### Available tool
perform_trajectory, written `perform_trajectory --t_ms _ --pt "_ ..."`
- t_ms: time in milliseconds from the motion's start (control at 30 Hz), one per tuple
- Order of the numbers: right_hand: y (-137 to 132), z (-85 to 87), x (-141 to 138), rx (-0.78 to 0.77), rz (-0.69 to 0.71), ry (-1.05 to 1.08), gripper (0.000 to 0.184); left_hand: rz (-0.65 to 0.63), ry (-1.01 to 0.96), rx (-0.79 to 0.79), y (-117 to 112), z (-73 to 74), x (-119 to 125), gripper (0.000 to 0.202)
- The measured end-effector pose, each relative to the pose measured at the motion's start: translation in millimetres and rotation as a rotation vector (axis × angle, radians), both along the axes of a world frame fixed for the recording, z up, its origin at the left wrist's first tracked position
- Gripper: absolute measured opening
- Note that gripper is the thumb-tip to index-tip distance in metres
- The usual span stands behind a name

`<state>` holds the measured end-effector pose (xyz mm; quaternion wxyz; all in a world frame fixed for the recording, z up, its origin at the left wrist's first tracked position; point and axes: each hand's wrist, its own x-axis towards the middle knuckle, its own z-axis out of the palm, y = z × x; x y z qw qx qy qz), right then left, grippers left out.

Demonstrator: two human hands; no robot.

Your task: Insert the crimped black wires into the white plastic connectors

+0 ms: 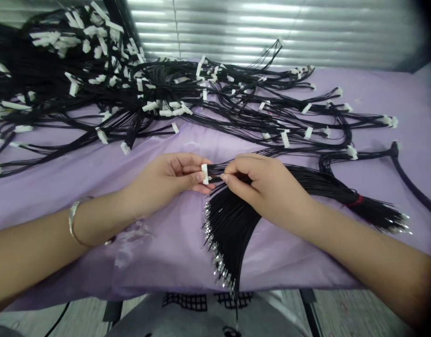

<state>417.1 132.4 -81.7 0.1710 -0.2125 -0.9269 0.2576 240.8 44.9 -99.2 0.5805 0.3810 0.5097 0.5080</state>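
Observation:
Between the thumb and fingers of my left hand (182,174) is a small white connector housing (205,173), its wire side turned to the right. Several black wires run out of it toward my right hand (261,180). The right thumb and forefinger pinch a thin black wire close to the connector; its tip by the housing is too small to make out fully. Under the right hand a bundle of loose black wires (236,234) fans out toward me, with shiny metal terminals (215,252) at the ends. A red tie (356,200) binds this bundle farther right.
A large heap of black cables with white connectors (96,61) covers the back left, and more cable harnesses (257,112) stretch across the back. A purple cloth (166,262) covers the table. Window blinds (219,28) stand behind it.

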Motion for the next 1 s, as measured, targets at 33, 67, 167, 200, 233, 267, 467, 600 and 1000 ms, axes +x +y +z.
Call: perform_trajectory --t_ms 33,67,167,200,233,267,467,600,1000 --pt "-0.3 -0.7 -0.5 0.0 -0.011 -0.008 0.016 -0.003 0.001 0.001 0.1 -0.2 -0.1 0.014" --pt "-0.7 -1.5 -1.2 0.0 -0.024 -0.016 0.016 -0.007 0.002 0.001 0.2 -0.4 -0.1 0.014" --pt "-1.9 -3.5 -3.2 -0.003 -0.057 -0.029 0.015 -0.004 -0.002 -0.001 0.4 -1.1 0.1 0.013" --pt "-2.2 -3.7 -3.6 -0.004 -0.057 -0.03 0.014 0.001 -0.007 -0.004 0.4 -1.3 0.2 0.013" --pt "-2.6 -3.6 -3.7 -0.005 -0.053 -0.032 0.013 0.007 -0.011 -0.009 0.5 -1.6 0.2 0.013" --pt "-2.9 -3.3 -3.6 -0.005 -0.048 -0.037 0.013 0.013 -0.013 -0.015 0.5 -1.8 0.1 0.013" --pt "-4.8 -0.3 -2.5 0.015 -0.056 -0.11 0.014 0.015 -0.027 -0.017 0.1 -2.2 0.3 0.014" --pt "-4.3 -0.7 -4.4 0.006 -0.063 -0.141 0.015 0.035 -0.006 -0.028 -0.1 0.7 2.6 0.013" --pt "-9.7 -7.2 -12.3 -0.01 -0.085 -0.158 0.016 0.08 0.058 -0.093 0.1 3.5 9.3 0.011"
